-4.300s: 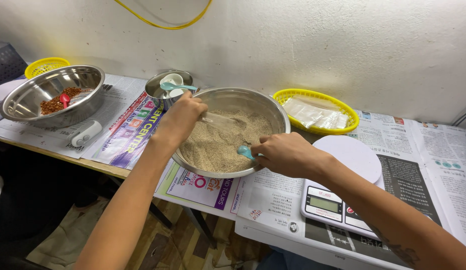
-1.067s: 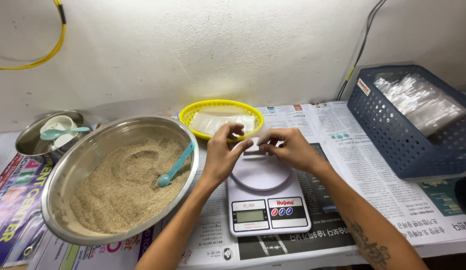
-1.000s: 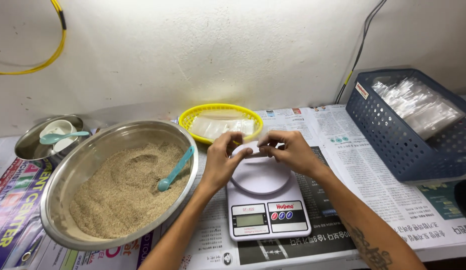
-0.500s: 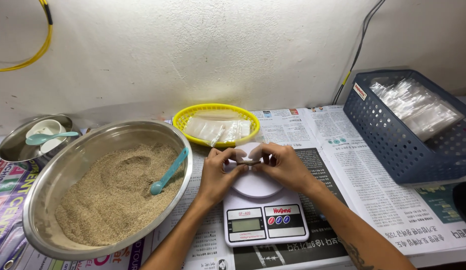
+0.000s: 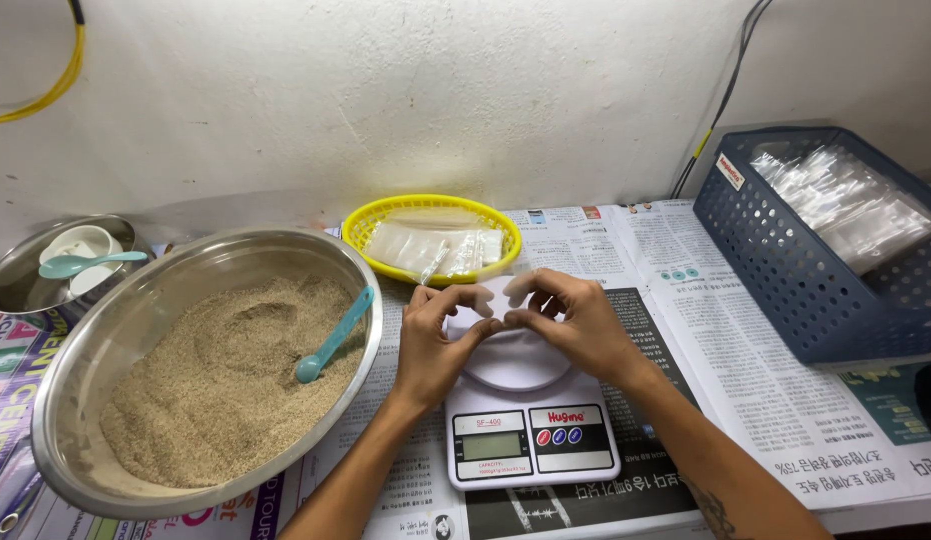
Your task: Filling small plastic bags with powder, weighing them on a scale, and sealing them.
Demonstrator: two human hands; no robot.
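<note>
A small clear plastic bag (image 5: 491,312) is pinched between the fingertips of the left hand (image 5: 433,345) and the right hand (image 5: 571,325) at the centre of the frame, just above the round plate of a white digital scale (image 5: 529,420). Behind the hands, a yellow basket (image 5: 432,237) of clear bags is seen. At the left, a steel bowl (image 5: 116,340) of tan grain is filled, with a teal scoop (image 5: 332,337) stuck in. At the right, a blue crate (image 5: 816,250) is set on newspaper (image 5: 766,390).

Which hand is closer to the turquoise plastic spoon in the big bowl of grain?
Left. The left hand is just right of the turquoise plastic spoon, past the rim of the big steel bowl. The right hand sits farther right, above the white scale.
</note>
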